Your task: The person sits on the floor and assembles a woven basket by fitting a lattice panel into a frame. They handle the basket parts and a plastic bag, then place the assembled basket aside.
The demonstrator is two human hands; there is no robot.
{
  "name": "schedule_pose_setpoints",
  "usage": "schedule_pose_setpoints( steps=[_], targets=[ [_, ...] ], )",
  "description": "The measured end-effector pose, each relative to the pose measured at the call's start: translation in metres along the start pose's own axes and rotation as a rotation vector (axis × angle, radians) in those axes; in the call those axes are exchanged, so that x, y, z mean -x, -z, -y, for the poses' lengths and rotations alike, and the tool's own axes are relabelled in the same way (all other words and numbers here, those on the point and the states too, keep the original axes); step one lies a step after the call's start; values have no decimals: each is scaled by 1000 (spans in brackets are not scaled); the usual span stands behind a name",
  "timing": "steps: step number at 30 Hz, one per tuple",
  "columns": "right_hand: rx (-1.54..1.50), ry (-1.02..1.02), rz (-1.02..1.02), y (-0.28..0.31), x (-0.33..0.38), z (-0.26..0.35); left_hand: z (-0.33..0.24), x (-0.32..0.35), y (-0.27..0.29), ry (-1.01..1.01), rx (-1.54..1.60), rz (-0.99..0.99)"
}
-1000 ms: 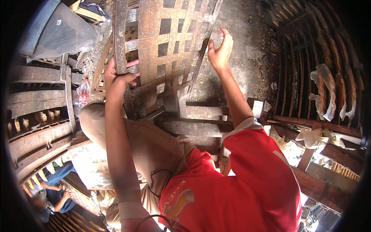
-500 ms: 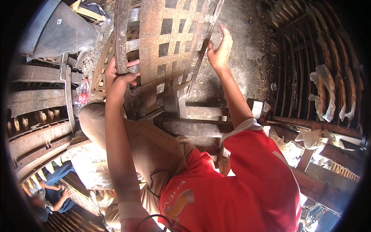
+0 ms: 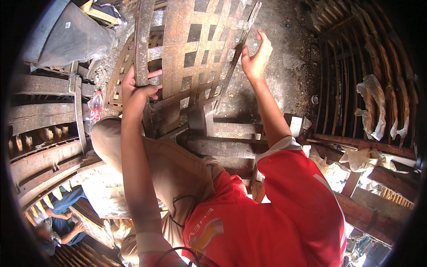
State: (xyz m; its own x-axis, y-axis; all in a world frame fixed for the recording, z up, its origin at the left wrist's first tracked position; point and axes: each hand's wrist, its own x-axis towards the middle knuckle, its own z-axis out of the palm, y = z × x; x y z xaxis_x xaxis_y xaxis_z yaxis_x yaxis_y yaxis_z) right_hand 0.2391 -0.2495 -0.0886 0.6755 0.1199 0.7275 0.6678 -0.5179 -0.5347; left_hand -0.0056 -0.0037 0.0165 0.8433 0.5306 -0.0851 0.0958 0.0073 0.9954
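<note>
A worn panel of flat woven wooden or bamboo strips (image 3: 175, 58), framed by narrow side bars, stands tilted in front of me. My left hand (image 3: 135, 93) is wrapped round its left side bar near the lower end, fingers reaching through a gap in the weave. Just beyond the right side bar is my right hand (image 3: 258, 55), palm turned toward the panel and fingers spread, holding nothing. A small gap seems to part it from the bar. The panel's top runs out of view, and its lower end is near a wooden bench (image 3: 235, 147) by my knees.
A plastic bottle with a red label (image 3: 95, 111) stands left of my knee. Slatted wooden racks (image 3: 342, 89) hold hanging whitish strips at right. Grey plastic sheeting (image 3: 75, 40) covers things at upper left. Another person (image 3: 66, 227) works at lower left. Crumbs litter the floor (image 3: 289, 66).
The panel has shifted slightly to the right and toward me. My right hand has moved a little right, its fingers curling slightly more. My left hand keeps its grip.
</note>
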Motion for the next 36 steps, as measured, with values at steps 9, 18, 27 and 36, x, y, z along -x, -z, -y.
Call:
schedule_pose_setpoints(
  steps=[9, 18, 27, 36],
  targets=[
    [-39, -166, 163, 3, -2, -3, 2, -2, 0, -12, 6, 16],
    [8, -146, 22, 7, -6, -2, 1, -1, -2, -24, -3, 22],
    [4, -126, 156, 5, -5, 1, 3, -2, 0, -12, 0, 27],
    [-35, -186, 48, 8, -7, -5, 4, -1, -2, -27, 8, 10]
  ],
)
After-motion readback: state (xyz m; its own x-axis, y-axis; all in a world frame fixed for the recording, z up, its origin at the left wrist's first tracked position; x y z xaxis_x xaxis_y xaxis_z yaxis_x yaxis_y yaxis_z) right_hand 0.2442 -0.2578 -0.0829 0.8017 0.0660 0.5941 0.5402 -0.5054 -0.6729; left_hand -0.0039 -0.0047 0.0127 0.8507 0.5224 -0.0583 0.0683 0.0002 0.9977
